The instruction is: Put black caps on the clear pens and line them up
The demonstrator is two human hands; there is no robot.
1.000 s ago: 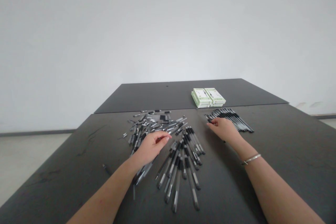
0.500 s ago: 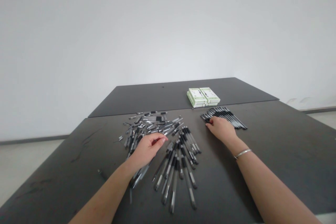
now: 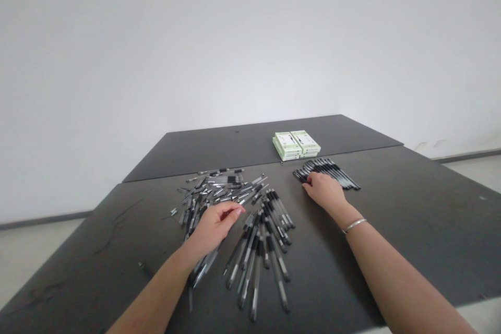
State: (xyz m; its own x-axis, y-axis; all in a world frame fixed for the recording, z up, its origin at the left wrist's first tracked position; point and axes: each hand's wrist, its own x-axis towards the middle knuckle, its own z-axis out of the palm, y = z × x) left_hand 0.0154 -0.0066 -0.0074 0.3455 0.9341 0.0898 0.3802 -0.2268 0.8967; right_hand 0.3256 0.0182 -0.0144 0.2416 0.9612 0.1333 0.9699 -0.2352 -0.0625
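Observation:
My left hand point(image 3: 217, 223) hovers over the right side of a heap of loose pen parts point(image 3: 211, 190), thumb and forefinger pinched together. Whether anything small sits between those fingertips I cannot make out. Farther right, my right hand point(image 3: 324, 191) has its fingers closed at the near left end of a row of black pens point(image 3: 332, 172) lying side by side. They seem to grip a pen there, mostly hidden by the hand. Between my hands, clear pen barrels with black grips point(image 3: 270, 242) lie fanned out on the dark table.
Pale green and white boxes point(image 3: 296, 144) stand stacked behind the pen row. A dark seam crosses the grey table point(image 3: 410, 219) in front of them. One dark slim piece point(image 3: 144, 270) lies left of my left forearm, and a white wall rises behind.
The view has shifted slightly, so most things appear a little farther left. Both hands keep nearly the same places and poses over the table.

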